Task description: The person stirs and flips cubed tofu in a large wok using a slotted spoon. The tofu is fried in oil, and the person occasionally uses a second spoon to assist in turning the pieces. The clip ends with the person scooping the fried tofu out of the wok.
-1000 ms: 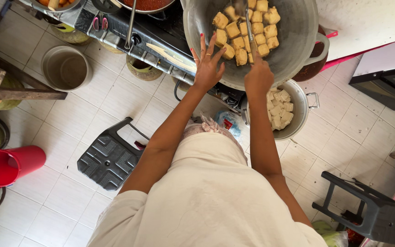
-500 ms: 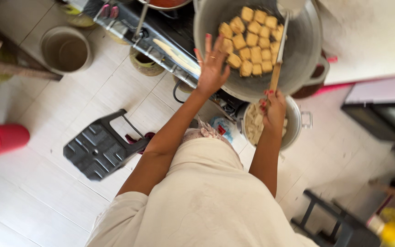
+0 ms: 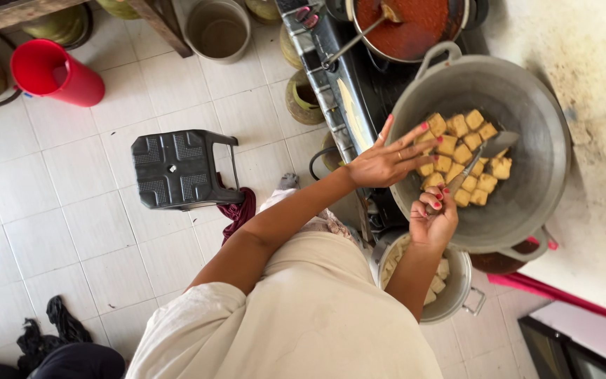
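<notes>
Gripping the spatula (image 3: 473, 163) in our right hand (image 3: 432, 216), we work its blade among the golden tofu cubes (image 3: 463, 156) in the big grey wok (image 3: 520, 105). Our left hand (image 3: 380, 163) hovers at the rim, all 5 fingers splayed wide, holding nothing. Hot oil could splash that hand if we flip too hard. Since 0.5 seconds ago, the right hand has risen to the rim.

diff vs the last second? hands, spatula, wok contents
The right hand slid back from over the large grey metal wok to its near rim, still gripping the metal spatula, whose blade now lies among the fried golden tofu cubes. The left hand stays open, fingers spread at the wok's edge. Tofu still clustered in the wok; the camera view shifted.
</notes>
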A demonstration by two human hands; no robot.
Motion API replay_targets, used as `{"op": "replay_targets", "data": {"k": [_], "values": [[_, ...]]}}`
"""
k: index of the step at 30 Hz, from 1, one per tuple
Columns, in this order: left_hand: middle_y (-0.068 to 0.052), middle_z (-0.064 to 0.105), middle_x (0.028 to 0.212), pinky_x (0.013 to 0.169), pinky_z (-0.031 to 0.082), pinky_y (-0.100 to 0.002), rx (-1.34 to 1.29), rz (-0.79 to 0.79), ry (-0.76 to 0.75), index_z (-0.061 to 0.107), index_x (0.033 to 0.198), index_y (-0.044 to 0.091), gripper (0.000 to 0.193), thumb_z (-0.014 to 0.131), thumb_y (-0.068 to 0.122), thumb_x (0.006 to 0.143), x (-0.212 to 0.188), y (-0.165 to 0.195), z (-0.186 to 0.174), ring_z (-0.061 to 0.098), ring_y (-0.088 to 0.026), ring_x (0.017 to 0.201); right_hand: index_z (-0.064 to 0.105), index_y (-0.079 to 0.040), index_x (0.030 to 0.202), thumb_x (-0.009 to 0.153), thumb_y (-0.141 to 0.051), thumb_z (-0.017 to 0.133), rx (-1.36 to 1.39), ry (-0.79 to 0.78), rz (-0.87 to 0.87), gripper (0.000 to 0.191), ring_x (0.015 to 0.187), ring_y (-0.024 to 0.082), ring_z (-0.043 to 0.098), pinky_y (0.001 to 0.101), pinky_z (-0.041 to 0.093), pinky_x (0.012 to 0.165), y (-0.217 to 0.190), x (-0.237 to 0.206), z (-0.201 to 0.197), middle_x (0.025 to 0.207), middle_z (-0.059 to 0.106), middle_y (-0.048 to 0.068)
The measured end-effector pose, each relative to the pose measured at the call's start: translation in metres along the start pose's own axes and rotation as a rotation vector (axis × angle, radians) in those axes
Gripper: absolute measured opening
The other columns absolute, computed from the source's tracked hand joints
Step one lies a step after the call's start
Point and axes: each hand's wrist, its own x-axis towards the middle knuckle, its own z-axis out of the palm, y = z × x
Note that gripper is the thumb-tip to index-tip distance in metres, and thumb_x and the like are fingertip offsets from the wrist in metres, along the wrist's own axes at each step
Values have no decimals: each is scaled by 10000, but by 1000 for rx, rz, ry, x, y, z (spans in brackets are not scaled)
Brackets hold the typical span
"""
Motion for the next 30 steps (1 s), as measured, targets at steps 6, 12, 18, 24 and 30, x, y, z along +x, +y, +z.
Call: {"op": "replay_targets", "data": {"k": [6, 12, 18, 24, 30], "values": [[-160, 229, 1720, 1243, 78, -755, 415, -170, -15, 347, 1662, 108, 746, 625, -19, 982, 2, -74, -25, 97, -426, 1601, 609, -84, 1171, 1052, -157, 597, -149, -9, -59, 140, 675, 37, 506, 218, 340, 575, 8, 9, 21, 896, 550, -30], [-102, 307, 1673, 1236, 130, -723, 145, -631, 190, 636, 1359, 178, 499, 754, 86, 882, 14, -224, -96, 100, -389, 1588, 622, -78, 1183, 1049, -151, 589, -179, 52, -169, 156, 650, 43, 498, 221, 332, 554, 9, 25, 33, 871, 538, -30], [-137, 288, 1666, 1213, 125, -676, 117, -790, 1, 444, 1521, 118, 693, 737, 203, 898, 49, -363, -114, 104, -379, 1571, 608, -85, 1162, 1052, -137, 555, -137, 189, -322, 133, 608, 48, 492, 222, 312, 520, 50, 80, 53, 840, 539, -25], [-191, 319, 1629, 1252, 175, -601, 170, -1018, -406, 233, 1618, -5, 951, 730, 276, 857, 62, -492, -106, 190, -440, 1556, 597, -75, 1177, 1086, -125, 526, -111, 301, -437, 125, 619, 48, 485, 216, 318, 543, 95, 119, 95, 838, 531, -25], [-170, 284, 1657, 1214, 192, -613, 238, -1014, -636, 296, 1585, 74, 845, 693, 146, 843, 70, -576, -77, 207, -488, 1514, 589, -47, 1224, 1051, -101, 519, -227, 512, -560, 195, 585, 46, 456, 203, 298, 510, 127, 115, 130, 824, 516, -7]]}}
